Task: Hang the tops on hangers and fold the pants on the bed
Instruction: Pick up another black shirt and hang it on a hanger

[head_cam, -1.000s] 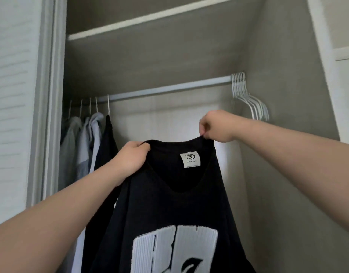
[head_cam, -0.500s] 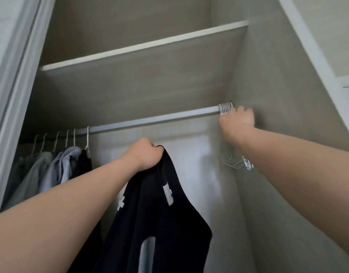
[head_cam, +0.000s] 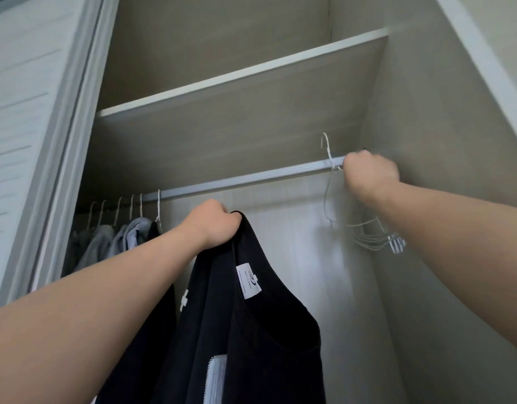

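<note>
With hung tops (head_cam: 129, 237) at centre left, the left hand (head_cam: 213, 225) grips a black top (head_cam: 251, 330) lacking a hanger while the right hand (head_cam: 371, 177) clutches spare hangers (head_cam: 395, 244).

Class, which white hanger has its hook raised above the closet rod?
The empty hanger beside the right hand; the clothed hangers' hooks on the left sit over the rod.

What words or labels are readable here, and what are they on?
Neck tag in the black top: a logo and small print, too blurred to read.
White print on the top's front: only an edge shows, no letters readable.
No other text in view.
</note>
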